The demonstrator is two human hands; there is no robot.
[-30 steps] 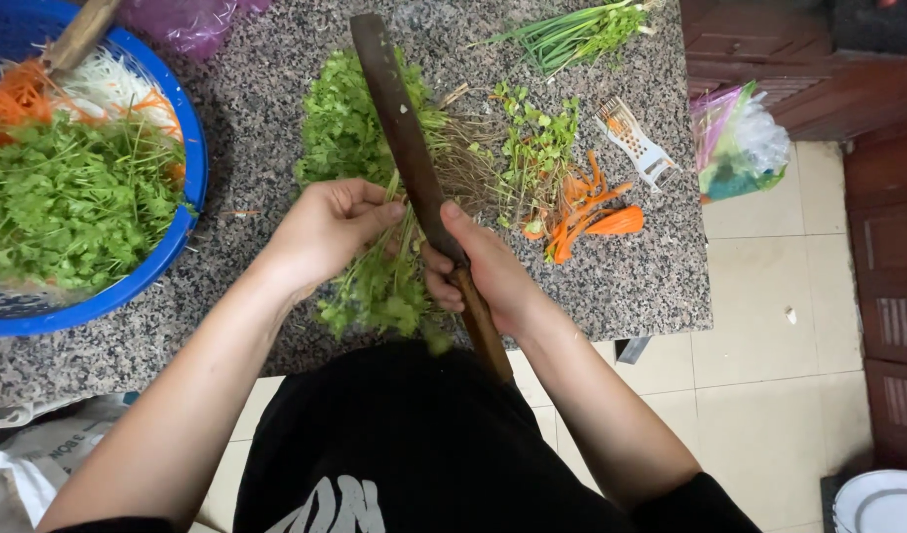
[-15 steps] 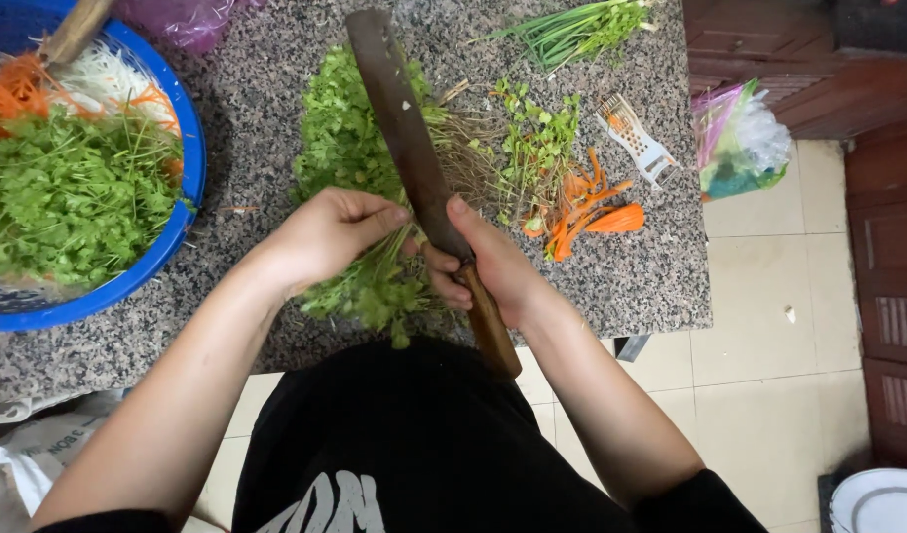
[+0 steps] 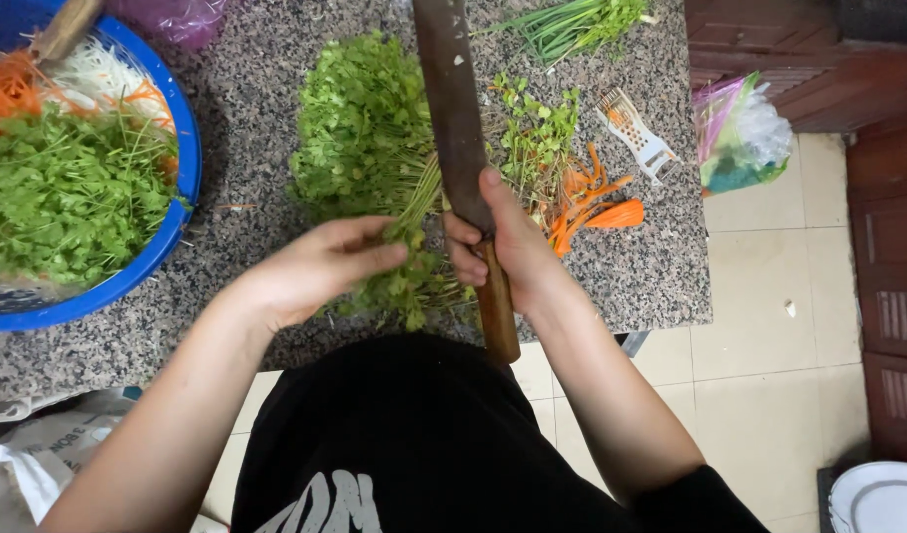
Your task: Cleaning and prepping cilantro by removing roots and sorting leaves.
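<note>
My right hand [image 3: 505,259] grips the wooden handle of a long dark knife [image 3: 453,109], whose blade points away from me across the granite counter [image 3: 236,109]. My left hand [image 3: 315,265] pinches the stems of a bunch of green herbs [image 3: 365,128] that lies to the left of the blade. More leafy sprigs [image 3: 534,133] lie to the right of the knife. Both hands are close together near the counter's front edge.
A blue basin [image 3: 182,158] at the left holds chopped greens and shredded carrot. Carrot peels [image 3: 597,202], a white peeler [image 3: 636,133] and spring onions [image 3: 572,20] lie at the right. A plastic bag [image 3: 745,133] hangs beyond the counter edge. A white plate [image 3: 883,498] sits low right.
The view has come closer. My left hand has gathered the herb stems tighter beside the blade. The knife has turned more upright in the view.
</note>
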